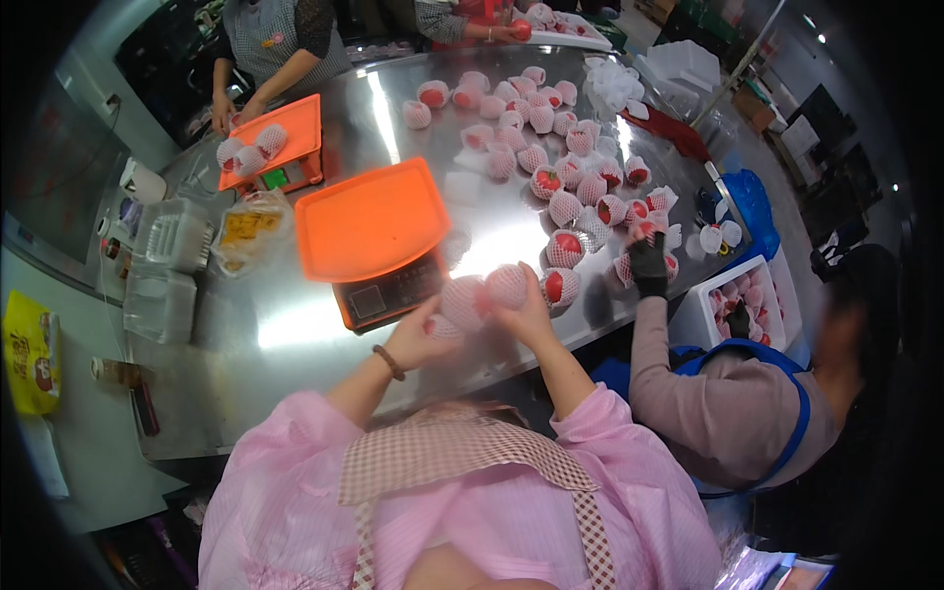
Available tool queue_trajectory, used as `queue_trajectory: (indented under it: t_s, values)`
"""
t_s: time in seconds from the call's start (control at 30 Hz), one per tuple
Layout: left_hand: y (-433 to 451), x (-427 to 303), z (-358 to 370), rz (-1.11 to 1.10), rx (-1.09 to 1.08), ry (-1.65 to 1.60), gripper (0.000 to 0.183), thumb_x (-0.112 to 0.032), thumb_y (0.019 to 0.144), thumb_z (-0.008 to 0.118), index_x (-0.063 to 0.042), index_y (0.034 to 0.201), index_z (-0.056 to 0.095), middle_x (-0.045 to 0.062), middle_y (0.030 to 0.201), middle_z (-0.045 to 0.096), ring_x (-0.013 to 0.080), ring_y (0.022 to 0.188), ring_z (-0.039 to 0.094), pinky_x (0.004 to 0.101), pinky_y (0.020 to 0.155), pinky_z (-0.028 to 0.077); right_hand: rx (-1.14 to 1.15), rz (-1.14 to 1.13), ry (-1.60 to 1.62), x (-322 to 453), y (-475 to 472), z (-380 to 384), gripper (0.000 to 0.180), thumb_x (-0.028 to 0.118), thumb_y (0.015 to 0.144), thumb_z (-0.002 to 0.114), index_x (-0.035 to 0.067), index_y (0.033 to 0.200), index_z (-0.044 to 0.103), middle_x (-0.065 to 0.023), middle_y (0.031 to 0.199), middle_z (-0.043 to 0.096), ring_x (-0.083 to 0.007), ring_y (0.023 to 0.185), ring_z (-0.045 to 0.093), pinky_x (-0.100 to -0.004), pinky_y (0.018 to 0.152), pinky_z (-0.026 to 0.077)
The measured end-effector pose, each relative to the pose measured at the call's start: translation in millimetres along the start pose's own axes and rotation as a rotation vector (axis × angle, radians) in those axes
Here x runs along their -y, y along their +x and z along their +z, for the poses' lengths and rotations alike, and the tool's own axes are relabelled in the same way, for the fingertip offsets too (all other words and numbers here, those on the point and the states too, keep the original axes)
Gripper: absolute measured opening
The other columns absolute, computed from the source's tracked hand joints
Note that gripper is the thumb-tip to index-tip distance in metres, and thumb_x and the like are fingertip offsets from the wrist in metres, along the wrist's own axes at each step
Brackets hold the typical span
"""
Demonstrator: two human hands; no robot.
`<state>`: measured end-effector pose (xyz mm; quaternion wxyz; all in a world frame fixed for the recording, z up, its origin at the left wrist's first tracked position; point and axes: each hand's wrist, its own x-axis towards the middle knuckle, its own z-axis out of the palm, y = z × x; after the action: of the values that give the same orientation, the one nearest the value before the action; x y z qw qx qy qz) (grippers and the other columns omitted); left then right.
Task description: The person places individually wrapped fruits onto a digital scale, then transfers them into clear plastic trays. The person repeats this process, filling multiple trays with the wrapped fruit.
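Over the metal table (295,376), my left hand (414,338) holds a red fruit in a white foam net sleeve (442,327). Another sleeved fruit (464,302) sits between my two hands; which hand bears it I cannot tell. My right hand (525,317) has its fingers around a third sleeved fruit (507,286). Just beyond my hands stands an orange weighing scale (372,221) with a bare pan and a dark keypad. To the right of my right hand lie several more sleeved red fruits (565,249), some with green tops.
A second orange scale (273,122) carries sleeved fruits, with a person's hands (234,114) beside it. Clear plastic trays (166,265) and a bag of yellow pieces (247,232) lie left. At right, a co-worker's gloved hand (649,265) touches fruits near a foam box (708,310).
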<state>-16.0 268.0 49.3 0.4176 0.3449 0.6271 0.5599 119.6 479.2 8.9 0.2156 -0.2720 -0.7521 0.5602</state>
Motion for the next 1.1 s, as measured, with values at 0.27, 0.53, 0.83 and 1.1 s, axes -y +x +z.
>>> queue_trajectory:
  t_s: [0.27, 0.53, 0.83, 1.1]
  values:
    - [13, -54, -136, 0.004, -0.231, 0.503, 0.080, -0.019, 0.069, 0.079, -0.006, 0.141, 0.046, 0.010, 0.118, 0.062, 0.0195, 0.107, 0.061, 0.0328, 0.092, 0.049, 0.115, -0.148, -0.216, 80, 121, 93, 0.105, 0.027, 0.060, 0.084, 0.002, 0.147, 0.032, -0.0238, 0.135, 0.052, -0.0344, 0.124, 0.053, -0.0404, 0.101, 0.046]
    - [30, -49, -178, -0.154, -0.339, 0.868, 0.084, -0.025, 0.070, 0.078, -0.007, 0.144, 0.041, 0.019, 0.127, 0.058, 0.0343, 0.113, 0.058, 0.0395, 0.096, 0.048, 0.160, -0.207, -0.678, 110, 153, 141, 0.090, 0.032, 0.064, 0.080, 0.008, 0.142, 0.042, -0.0245, 0.128, 0.054, -0.0423, 0.118, 0.055, -0.0463, 0.099, 0.047]
    - [28, 10, -169, 0.374, -0.774, 0.852, 0.099, -0.036, 0.071, 0.084, -0.003, 0.149, 0.032, 0.023, 0.151, 0.034, 0.0413, 0.141, 0.029, 0.0467, 0.115, 0.029, 0.049, -0.419, -0.453, 73, 126, 107, 0.085, 0.031, 0.070, 0.083, 0.004, 0.140, 0.043, -0.0212, 0.140, 0.048, -0.0386, 0.130, 0.046, -0.0439, 0.110, 0.037]
    - [-28, 8, -156, 0.223, -0.887, 0.636, 0.101, -0.029, 0.071, 0.085, 0.002, 0.149, 0.027, 0.021, 0.149, 0.035, 0.0353, 0.140, 0.033, 0.0434, 0.115, 0.028, -0.369, -0.160, -0.706, -44, 47, -55, 0.074, 0.021, 0.071, 0.081, 0.001, 0.135, 0.049, -0.0220, 0.133, 0.052, -0.0393, 0.125, 0.047, -0.0474, 0.108, 0.036]
